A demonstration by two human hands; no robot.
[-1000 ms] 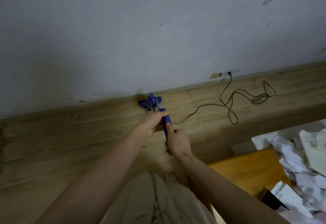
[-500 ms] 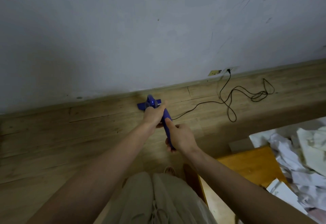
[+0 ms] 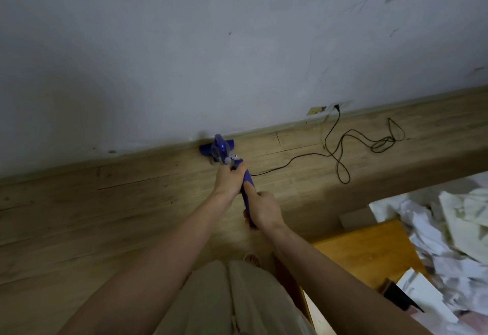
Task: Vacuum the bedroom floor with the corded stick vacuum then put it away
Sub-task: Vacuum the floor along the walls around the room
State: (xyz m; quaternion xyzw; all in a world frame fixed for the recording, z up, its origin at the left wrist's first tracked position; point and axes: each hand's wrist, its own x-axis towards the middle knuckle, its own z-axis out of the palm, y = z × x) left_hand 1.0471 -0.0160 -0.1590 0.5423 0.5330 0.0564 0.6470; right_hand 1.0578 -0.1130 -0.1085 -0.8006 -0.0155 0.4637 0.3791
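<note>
A blue corded stick vacuum [image 3: 220, 151] points away from me, its floor head touching the baseboard where the wooden floor [image 3: 79, 215] meets the grey wall. My left hand [image 3: 230, 179] grips the upper part of the stick. My right hand [image 3: 262, 209] grips the blue handle nearer to me, thumb laid along it. The black cord [image 3: 340, 147] runs from the vacuum across the floor in loose loops to a wall socket [image 3: 336, 106].
A wooden bed frame corner [image 3: 364, 258] stands at the lower right, with crumpled white bedding and papers [image 3: 435, 242] on it. My beige trousers and one foot [image 3: 250, 259] show at the bottom. Bare wooden floor stretches to the left.
The vacuum head has slid forward from the open floor up against the baseboard, and both arms have stretched out after it.
</note>
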